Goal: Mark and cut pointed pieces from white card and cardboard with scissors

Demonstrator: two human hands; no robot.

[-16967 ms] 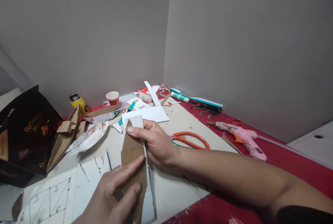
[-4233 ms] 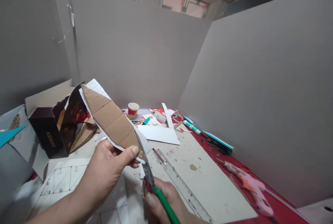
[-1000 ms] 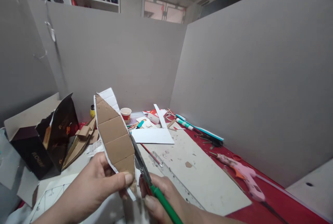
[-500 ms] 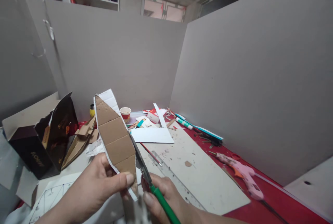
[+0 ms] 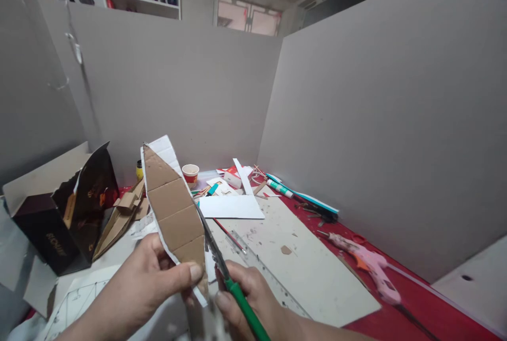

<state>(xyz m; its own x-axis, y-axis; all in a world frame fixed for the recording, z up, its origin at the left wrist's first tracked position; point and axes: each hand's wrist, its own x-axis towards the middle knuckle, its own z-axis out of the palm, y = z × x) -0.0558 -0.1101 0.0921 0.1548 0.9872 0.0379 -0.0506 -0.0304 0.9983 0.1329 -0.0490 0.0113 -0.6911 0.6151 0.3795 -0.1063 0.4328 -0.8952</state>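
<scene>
My left hand (image 5: 146,283) holds up a long pointed piece of brown cardboard (image 5: 171,206) backed with white paper, thumb pressed on its lower end. My right hand (image 5: 253,306) grips green-handled scissors (image 5: 222,267). Their blades lie along the right edge of the cardboard, near its lower half, at the white paper rim. Both hands are low in the view, over a white sheet with drawn lines (image 5: 75,304).
A clear ruler (image 5: 269,283) and a grey board (image 5: 317,272) lie on the red table. A pink glue gun (image 5: 368,264) is at the right. A dark open box (image 5: 59,214), cardboard scraps, a paper cup (image 5: 190,173) and a glue stick (image 5: 279,189) sit behind. Grey partitions close in the desk.
The cardboard has swung from slanted to nearly upright in my left hand. The scissors have stayed at its right edge, and in the last second little has moved.
</scene>
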